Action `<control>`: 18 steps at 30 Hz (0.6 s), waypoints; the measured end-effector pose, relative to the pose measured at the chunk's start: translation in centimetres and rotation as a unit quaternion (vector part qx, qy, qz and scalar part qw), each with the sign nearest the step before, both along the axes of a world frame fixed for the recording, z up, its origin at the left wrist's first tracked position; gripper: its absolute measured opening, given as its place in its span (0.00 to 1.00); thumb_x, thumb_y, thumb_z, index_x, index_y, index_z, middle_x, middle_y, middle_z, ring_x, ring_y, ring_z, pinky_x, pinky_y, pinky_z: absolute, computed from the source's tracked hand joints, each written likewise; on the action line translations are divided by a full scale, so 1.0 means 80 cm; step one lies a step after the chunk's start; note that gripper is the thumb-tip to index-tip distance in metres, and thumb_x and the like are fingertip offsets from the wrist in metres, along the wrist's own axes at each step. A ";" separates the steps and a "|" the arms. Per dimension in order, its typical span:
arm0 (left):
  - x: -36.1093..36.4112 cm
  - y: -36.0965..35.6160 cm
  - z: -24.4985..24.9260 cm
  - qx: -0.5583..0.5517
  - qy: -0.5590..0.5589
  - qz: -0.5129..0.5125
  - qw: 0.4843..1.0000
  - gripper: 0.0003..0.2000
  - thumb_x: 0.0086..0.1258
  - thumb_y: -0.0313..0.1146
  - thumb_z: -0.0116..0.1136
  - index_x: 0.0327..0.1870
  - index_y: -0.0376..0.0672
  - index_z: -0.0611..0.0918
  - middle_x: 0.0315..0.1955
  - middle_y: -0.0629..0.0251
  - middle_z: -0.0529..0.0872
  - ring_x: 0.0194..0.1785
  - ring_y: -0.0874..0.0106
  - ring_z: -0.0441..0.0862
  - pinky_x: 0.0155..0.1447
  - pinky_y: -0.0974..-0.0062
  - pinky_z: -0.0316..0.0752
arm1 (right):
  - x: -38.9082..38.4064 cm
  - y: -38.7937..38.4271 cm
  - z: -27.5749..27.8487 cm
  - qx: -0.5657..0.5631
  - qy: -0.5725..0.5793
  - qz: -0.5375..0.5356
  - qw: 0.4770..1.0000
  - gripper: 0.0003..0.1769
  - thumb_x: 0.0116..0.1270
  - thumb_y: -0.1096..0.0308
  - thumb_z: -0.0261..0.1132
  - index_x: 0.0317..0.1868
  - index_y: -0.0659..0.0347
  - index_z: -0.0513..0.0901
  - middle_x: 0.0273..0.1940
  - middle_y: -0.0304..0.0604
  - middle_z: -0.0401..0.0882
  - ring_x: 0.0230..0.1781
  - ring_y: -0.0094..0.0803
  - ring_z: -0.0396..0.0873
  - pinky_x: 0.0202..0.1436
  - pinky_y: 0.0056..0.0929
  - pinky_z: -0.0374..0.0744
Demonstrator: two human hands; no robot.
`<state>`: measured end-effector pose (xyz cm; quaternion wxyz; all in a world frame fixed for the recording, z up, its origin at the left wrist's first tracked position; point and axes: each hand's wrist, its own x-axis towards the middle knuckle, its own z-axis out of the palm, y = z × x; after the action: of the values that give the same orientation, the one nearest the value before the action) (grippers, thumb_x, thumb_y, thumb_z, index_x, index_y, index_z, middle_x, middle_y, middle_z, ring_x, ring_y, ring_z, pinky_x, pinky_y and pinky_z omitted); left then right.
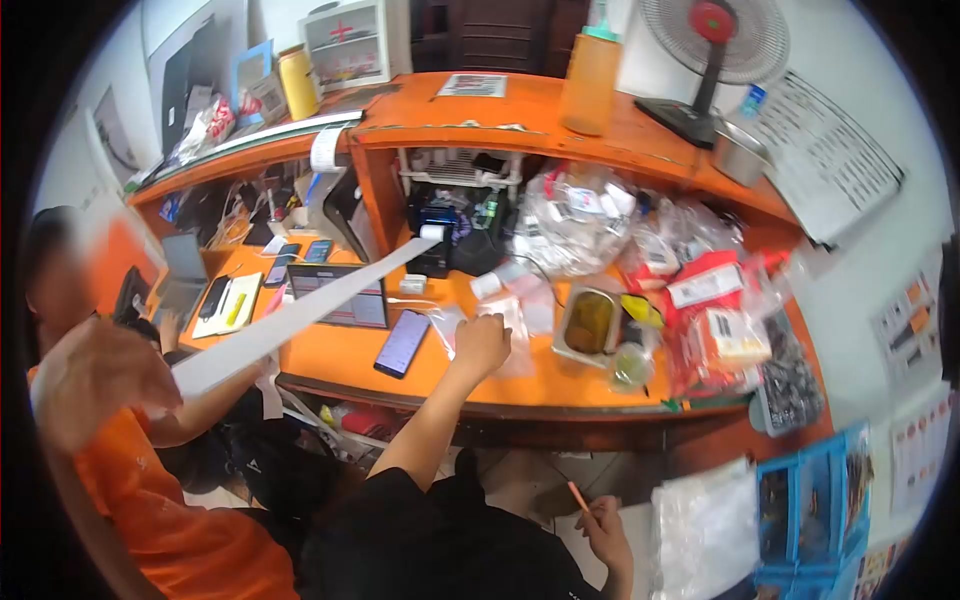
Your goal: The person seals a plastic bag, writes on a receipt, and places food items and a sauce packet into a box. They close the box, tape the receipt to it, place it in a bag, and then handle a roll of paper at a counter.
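Observation:
My left hand (482,345) is closed over the orange desk, at the end of my outstretched arm. Clear plastic packets (513,338) lie beside it; whatever its fingers hold is hidden. A phone with a lit screen (403,344) rests to the left of that hand. Low at the right, my right hand (606,530) grips a slim orange pen (577,496), held away from the desk. A long white paper strip (300,318) stretches from a black label printer (432,250) to a co-worker's blurred hand (105,380) on the left.
A metal tray (587,322), a clear bag of white pieces (572,220) and red packages (700,315) crowd the desk's right side. A tablet (345,295) stands left of the printer. A blue rack (812,500) is at lower right. An orange-shirted co-worker (190,530) sits close on my left.

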<state>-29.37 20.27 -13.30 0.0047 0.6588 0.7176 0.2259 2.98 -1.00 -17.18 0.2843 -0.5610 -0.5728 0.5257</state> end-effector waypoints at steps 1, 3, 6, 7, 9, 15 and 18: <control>-0.021 0.020 0.003 0.010 0.001 0.016 1.000 0.12 0.60 0.37 0.57 0.35 0.37 0.81 0.36 0.52 0.82 0.43 0.55 0.79 0.44 0.56 0.71 | -0.017 0.030 -0.013 -0.026 0.040 0.048 0.998 0.12 0.64 0.73 0.57 0.43 0.60 0.62 0.24 0.42 0.74 0.23 0.23 0.71 0.27 0.22 0.70; -0.063 0.072 -0.009 0.072 -0.019 0.062 0.995 0.10 0.58 0.36 0.58 0.34 0.36 0.80 0.37 0.51 0.81 0.45 0.55 0.77 0.45 0.56 0.71 | -0.070 0.086 -0.025 -0.006 0.022 0.093 0.995 0.07 0.64 0.74 0.56 0.40 0.63 0.65 0.24 0.46 0.74 0.25 0.28 0.74 0.29 0.27 0.72; -0.117 0.156 -0.009 0.168 -0.080 0.104 0.977 0.10 0.56 0.32 0.59 0.36 0.37 0.78 0.38 0.52 0.77 0.45 0.53 0.74 0.46 0.56 0.71 | -0.161 0.177 -0.041 0.096 -0.061 0.154 0.982 0.05 0.63 0.73 0.56 0.34 0.63 0.68 0.24 0.52 0.72 0.24 0.36 0.76 0.29 0.35 0.72; -0.142 0.193 -0.019 0.181 -0.074 0.123 0.973 0.13 0.54 0.32 0.60 0.39 0.36 0.77 0.39 0.51 0.77 0.45 0.54 0.75 0.46 0.57 0.72 | -0.186 0.203 -0.054 0.098 -0.057 0.173 0.979 0.05 0.63 0.73 0.56 0.34 0.63 0.68 0.24 0.52 0.72 0.24 0.36 0.76 0.29 0.35 0.72; -0.183 0.251 -0.027 0.141 -0.034 0.221 0.964 0.16 0.50 0.30 0.61 0.40 0.34 0.76 0.40 0.52 0.77 0.46 0.57 0.75 0.47 0.62 0.73 | -0.237 0.248 -0.067 0.219 -0.119 0.151 0.957 0.05 0.62 0.72 0.58 0.35 0.63 0.70 0.25 0.55 0.74 0.25 0.42 0.78 0.29 0.38 0.72; -0.257 0.330 -0.074 -0.037 -0.028 0.370 0.928 0.22 0.56 0.37 0.55 0.51 0.35 0.76 0.49 0.51 0.76 0.55 0.59 0.70 0.55 0.65 0.62 | -0.301 0.312 -0.068 0.115 -0.205 0.207 0.950 0.11 0.57 0.68 0.61 0.36 0.66 0.73 0.32 0.56 0.76 0.36 0.49 0.77 0.40 0.44 0.74; -0.275 0.338 -0.082 -0.071 -0.058 0.346 0.934 0.19 0.57 0.37 0.55 0.49 0.38 0.77 0.45 0.56 0.77 0.53 0.63 0.70 0.53 0.66 0.62 | -0.303 0.321 -0.081 0.218 -0.259 0.203 0.919 0.12 0.58 0.65 0.60 0.38 0.65 0.74 0.34 0.55 0.76 0.37 0.50 0.76 0.42 0.44 0.74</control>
<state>-51.41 47.29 -19.88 0.0150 0.3529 0.9140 0.1997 -21.27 24.65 -23.66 0.1279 -0.4732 -0.8285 0.2706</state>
